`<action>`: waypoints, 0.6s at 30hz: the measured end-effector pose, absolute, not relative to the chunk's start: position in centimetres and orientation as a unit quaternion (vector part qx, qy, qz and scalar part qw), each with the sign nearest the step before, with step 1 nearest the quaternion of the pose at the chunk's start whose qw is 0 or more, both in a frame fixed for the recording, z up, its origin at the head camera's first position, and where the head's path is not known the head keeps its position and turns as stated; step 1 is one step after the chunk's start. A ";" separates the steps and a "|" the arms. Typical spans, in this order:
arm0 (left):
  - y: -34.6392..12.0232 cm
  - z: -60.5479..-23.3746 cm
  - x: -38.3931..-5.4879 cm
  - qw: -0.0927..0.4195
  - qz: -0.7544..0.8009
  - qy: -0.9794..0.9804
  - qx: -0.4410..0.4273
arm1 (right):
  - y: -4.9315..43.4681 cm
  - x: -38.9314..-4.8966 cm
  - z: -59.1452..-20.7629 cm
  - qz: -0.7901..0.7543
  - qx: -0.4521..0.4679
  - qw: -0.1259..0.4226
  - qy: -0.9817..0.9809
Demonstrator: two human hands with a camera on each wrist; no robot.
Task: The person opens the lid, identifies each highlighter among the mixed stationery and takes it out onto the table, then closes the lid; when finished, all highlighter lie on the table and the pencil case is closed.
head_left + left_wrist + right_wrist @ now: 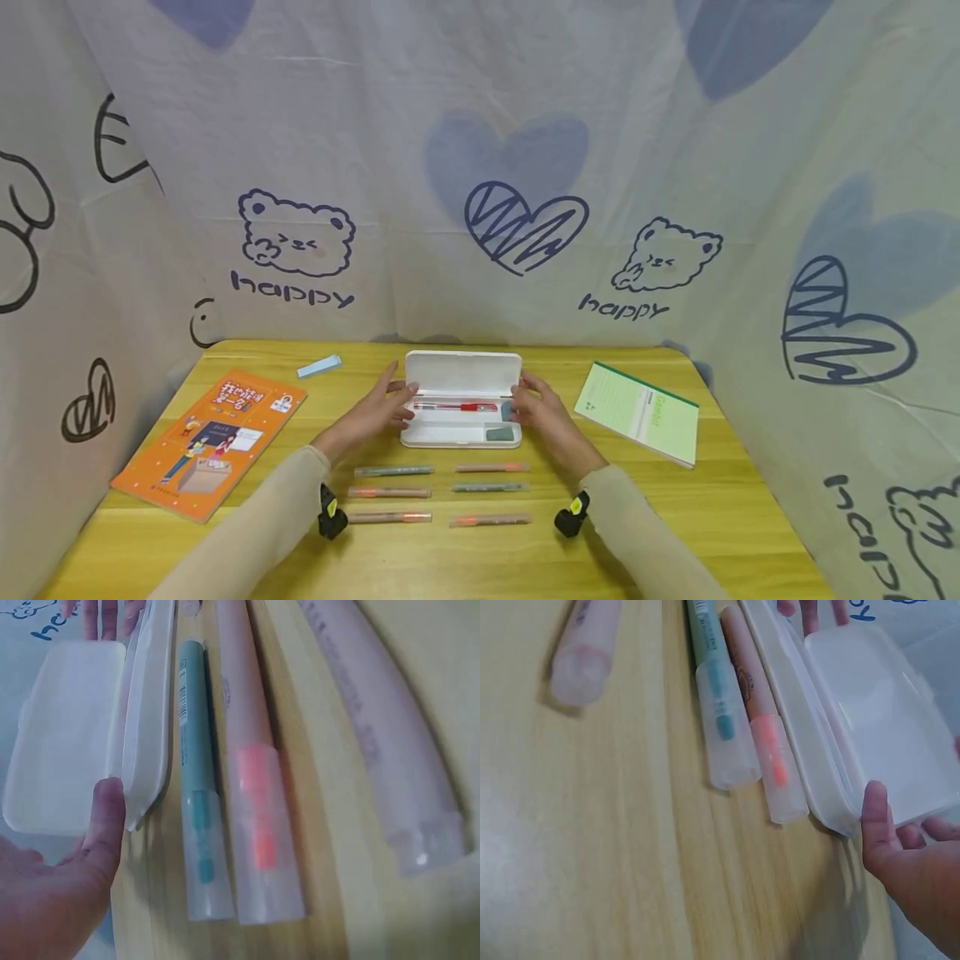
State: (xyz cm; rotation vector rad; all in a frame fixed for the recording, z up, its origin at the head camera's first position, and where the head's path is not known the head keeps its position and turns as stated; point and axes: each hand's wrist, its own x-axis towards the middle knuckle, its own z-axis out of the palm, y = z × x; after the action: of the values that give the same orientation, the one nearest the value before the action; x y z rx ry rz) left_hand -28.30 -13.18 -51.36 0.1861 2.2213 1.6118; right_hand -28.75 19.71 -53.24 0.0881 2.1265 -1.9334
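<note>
A white pencil case (461,434) stands on the table with its lid (463,372) raised. Inside lie a red pen (457,407) and a grey-green eraser (499,434); a second bluish piece is partly covered at the right end. My left hand (372,412) holds the case's left end, its thumb (109,806) at the edge by the lid. At the opposite end my right hand (546,414) holds on likewise, thumb in front and fingers partly behind the lid. Below the case lie several capped highlighters, among them a green one (393,472) and a pink one (491,521).
An orange book (213,446) lies at the left of the wooden table (450,567), with a small light-blue strip (319,366) beyond it. A pale green notebook (637,412) is at the right. Printed white cloth (420,250) hangs around the back and sides.
</note>
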 end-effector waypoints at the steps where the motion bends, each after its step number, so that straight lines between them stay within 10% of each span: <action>1: -13.2 -51.4 -28.3 0.190 0.586 0.786 0.060 | 19.7 -28.8 -53.3 -0.673 0.030 0.130 0.728; 18: -15.4 -51.3 -26.2 0.128 0.438 0.876 0.157 | 21.9 -26.5 -53.6 -0.560 -0.057 0.123 0.817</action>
State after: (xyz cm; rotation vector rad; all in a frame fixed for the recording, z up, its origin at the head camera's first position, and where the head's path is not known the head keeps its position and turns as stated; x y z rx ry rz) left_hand -26.20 -15.38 -51.29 0.4552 2.5475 1.2733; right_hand -26.54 21.91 -53.63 -0.1649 2.3840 -1.6327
